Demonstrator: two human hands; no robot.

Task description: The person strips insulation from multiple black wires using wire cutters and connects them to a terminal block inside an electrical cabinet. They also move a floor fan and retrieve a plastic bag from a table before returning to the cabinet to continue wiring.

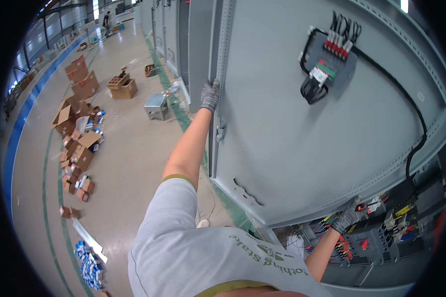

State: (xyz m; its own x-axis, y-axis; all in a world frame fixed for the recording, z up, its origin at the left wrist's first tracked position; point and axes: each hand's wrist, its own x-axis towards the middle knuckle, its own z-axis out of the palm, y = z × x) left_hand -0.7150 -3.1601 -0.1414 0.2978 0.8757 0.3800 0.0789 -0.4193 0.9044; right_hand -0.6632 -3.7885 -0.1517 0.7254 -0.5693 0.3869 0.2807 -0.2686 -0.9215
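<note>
Grey metal cabinet door (302, 133) stands swung open, filling the upper right of view. Left hand (210, 95) (grey glove) is clasped around the door's outer edge. Right hand (348, 216), also gloved, reaches into the coloured wiring and terminals (381, 232) below the door; grip there can't be made out. Cardboard boxes (79, 143) litter the floor at left.

The concrete floor (129, 163) carried scattered cardboard boxes (79, 143), a small metal box (156, 106), and a blue pile of packets (90, 267).
</note>
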